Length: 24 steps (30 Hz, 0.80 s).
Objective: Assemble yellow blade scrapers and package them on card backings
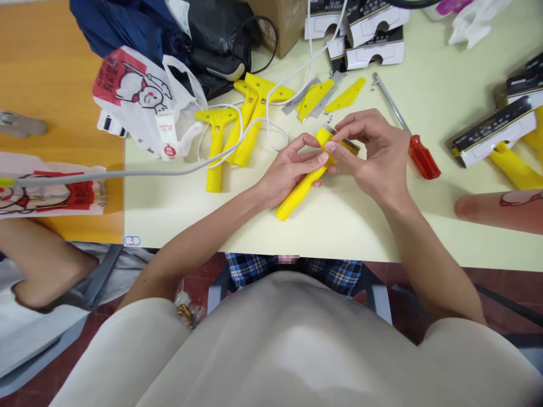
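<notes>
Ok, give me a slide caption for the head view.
The left hand holds a yellow scraper while the right hand touches its bladed head, a red-handled screwdriver lying to the right.

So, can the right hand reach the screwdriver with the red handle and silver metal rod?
Probably yes: the screwdriver lies right beside the right hand, with nothing seen between them, though that hand is busy at the long-handled yellow plastic tool.

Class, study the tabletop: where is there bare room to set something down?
Bare patches: between the numbered label, grey cable and left forearm; between the screwdriver and black-and-white box at right; between the right forearm and reddish cylinder. It is crowded beyond the left hand and right hand, with yellow handles and yellow plates.
</notes>
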Each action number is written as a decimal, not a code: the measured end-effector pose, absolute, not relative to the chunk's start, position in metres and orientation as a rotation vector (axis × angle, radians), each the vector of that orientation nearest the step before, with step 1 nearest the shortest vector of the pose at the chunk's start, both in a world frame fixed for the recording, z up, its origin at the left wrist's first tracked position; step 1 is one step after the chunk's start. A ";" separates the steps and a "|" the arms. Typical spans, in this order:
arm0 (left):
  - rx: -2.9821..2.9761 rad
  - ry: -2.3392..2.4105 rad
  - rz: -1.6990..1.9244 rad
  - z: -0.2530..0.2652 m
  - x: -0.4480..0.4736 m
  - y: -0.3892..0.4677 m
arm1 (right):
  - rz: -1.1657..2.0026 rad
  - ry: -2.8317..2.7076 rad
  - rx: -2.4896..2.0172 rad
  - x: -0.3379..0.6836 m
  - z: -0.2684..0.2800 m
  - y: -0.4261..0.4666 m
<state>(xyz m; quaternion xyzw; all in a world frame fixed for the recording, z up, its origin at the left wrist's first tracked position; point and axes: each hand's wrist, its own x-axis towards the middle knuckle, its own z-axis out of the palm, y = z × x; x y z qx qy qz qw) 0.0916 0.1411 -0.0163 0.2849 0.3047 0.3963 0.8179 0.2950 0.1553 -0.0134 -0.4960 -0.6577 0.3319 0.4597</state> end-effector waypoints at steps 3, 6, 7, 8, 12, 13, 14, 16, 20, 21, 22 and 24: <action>0.659 0.637 0.826 -0.016 0.091 0.141 | 0.889 -1.539 -1.146 0.295 -0.017 0.158; 0.655 0.624 0.844 -0.017 0.091 0.142 | 0.923 -1.525 -1.119 0.295 -0.015 0.157; 0.655 0.620 0.848 -0.017 0.091 0.142 | 0.941 -1.527 -1.121 0.295 -0.014 0.156; 0.658 0.619 0.850 -0.017 0.091 0.142 | 0.962 -1.526 -1.130 0.296 -0.013 0.156; 0.668 0.611 0.850 -0.018 0.091 0.141 | 0.979 -1.527 -1.159 0.296 -0.012 0.155; 0.667 0.610 0.852 -0.018 0.091 0.141 | 0.953 -1.544 -1.166 0.295 -0.011 0.154; 0.666 0.607 0.852 -0.018 0.091 0.141 | 0.914 -1.569 -1.173 0.295 -0.010 0.154; 0.663 0.599 0.856 -0.018 0.090 0.141 | 0.823 -1.628 -1.187 0.293 -0.007 0.153; 0.642 0.581 0.865 -0.017 0.090 0.142 | 0.701 -1.687 -1.191 0.290 -0.003 0.151; 0.639 0.577 0.866 -0.017 0.091 0.142 | 0.695 -1.685 -1.183 0.290 -0.004 0.151; 0.638 0.574 0.865 -0.017 0.091 0.142 | 0.703 -1.674 -1.171 0.290 -0.004 0.151; 0.642 0.567 0.863 -0.017 0.090 0.141 | 0.763 -1.627 -1.142 0.291 -0.007 0.151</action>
